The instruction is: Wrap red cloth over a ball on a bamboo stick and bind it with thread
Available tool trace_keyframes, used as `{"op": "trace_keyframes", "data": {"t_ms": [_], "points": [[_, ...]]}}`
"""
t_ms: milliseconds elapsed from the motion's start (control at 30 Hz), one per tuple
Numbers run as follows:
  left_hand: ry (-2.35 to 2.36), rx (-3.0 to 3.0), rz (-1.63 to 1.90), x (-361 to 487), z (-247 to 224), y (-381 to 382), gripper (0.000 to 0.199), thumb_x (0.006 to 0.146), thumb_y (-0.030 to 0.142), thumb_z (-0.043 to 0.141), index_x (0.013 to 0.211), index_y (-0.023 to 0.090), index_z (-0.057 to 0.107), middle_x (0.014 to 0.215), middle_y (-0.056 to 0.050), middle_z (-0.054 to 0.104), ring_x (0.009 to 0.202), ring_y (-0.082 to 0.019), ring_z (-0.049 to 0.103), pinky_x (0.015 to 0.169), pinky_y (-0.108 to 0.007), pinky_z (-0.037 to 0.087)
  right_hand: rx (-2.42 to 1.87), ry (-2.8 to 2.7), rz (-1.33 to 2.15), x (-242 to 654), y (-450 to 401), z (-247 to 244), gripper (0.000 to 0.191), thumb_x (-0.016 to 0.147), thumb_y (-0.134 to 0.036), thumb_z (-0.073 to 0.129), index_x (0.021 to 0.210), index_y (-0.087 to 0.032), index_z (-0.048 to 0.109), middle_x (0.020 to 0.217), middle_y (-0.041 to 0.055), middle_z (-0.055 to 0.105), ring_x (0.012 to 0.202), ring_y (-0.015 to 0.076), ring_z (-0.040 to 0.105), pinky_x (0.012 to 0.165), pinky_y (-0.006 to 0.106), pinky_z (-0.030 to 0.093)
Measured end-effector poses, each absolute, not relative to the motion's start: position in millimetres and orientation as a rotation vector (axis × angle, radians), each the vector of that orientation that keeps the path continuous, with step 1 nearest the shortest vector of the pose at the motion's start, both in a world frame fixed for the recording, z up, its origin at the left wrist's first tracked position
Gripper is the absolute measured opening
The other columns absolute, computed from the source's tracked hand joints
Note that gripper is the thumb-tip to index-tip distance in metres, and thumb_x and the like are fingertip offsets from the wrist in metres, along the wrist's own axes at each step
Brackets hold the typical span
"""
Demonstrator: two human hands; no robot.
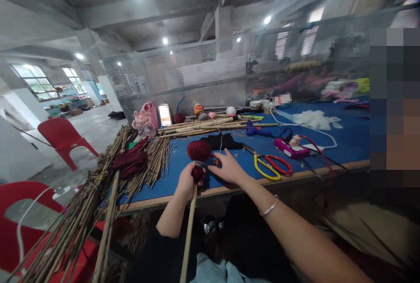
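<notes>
One clear container point(146, 132) is standing on the left part of the blue table point(166, 186) in the head view, with something pink point(147, 112) showing in or behind it, I cannot tell which; over the table's front edge, a pale stick point(188, 235) topped by a dark red ball point(199, 149) is pointing its ball end away from the wearer, its long axis running back towards the lap; the left hand point(187, 181) is holding it just below the ball, fingers wrapped around, while the right hand point(229, 169) is reaching beside the ball, fingers partly spread, possible grip on a strand too small to tell
</notes>
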State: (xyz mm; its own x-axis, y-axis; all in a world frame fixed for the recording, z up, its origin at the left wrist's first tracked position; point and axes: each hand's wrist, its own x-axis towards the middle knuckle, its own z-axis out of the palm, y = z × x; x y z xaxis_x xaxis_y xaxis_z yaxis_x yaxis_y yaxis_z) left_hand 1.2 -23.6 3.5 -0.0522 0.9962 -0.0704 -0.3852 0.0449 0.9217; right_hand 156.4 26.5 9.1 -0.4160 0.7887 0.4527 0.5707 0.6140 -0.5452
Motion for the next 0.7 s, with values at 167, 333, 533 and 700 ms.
{"op": "trace_keyframes", "data": {"t_ms": [167, 333, 533, 700], "points": [[0.9, 0.73, 1.319, -13.1, 13.0, -38.1, 0.029, 0.073, 0.041, 0.051, 0.085, 0.014, 0.053, 0.068, -0.001, 0.054, 0.046, -0.007, 0.044, 0.032, -0.014, 0.022, -0.97, -1.96, 0.68, 172.6, 26.4, 19.4, 0.04, 0.08, -0.046, 0.047, 0.053, -0.019, 0.037, 0.051, -0.0062, 0.03, 0.05, 0.0086, 0.031, 0.05, 0.023, 0.029], [0.823, 0.659, 1.264, -14.6, 26.9, -46.5, 0.029, 0.074, 0.038, 0.05, 0.088, 0.013, 0.053, 0.067, 0.0, 0.048, 0.042, -0.004, 0.034, 0.03, -0.012, 0.015, -1.047, -1.82, 0.838, 174.0, 23.7, 11.8, 0.045, 0.074, -0.048, 0.051, 0.049, -0.02, 0.027, 0.049, -0.0067, 0.022, 0.048, 0.0074, 0.024, 0.046, 0.022, 0.022], [0.726, 0.727, 1.153, 1.9, 38.3, -69.8, 0.034, 0.074, 0.044, 0.049, 0.092, 0.015, 0.052, 0.065, 0.002, 0.046, 0.04, -0.004, 0.032, 0.03, -0.012, 0.013, -1.003, -2.042, 1.093, 167.9, 38.0, 18.0, 0.038, 0.073, -0.049, 0.048, 0.051, -0.018, 0.039, 0.043, -0.0081, 0.026, 0.043, 0.006, 0.022, 0.042, 0.021, 0.021], [0.846, 1.042, 1.035, 27.3, 31.4, -88.9, 0.03, 0.079, 0.048, 0.048, 0.082, 0.018, 0.05, 0.065, 0.0, 0.052, 0.044, -0.007, 0.04, 0.033, -0.015, 0.02, -0.912, -2.44, 1.205, 163.2, 72.0, 62.0, 0.03, 0.049, -0.039, 0.071, 0.047, -0.015, 0.053, 0.042, -0.0072, 0.043, 0.044, 0.007, 0.034, 0.045, 0.022, 0.031]]}}
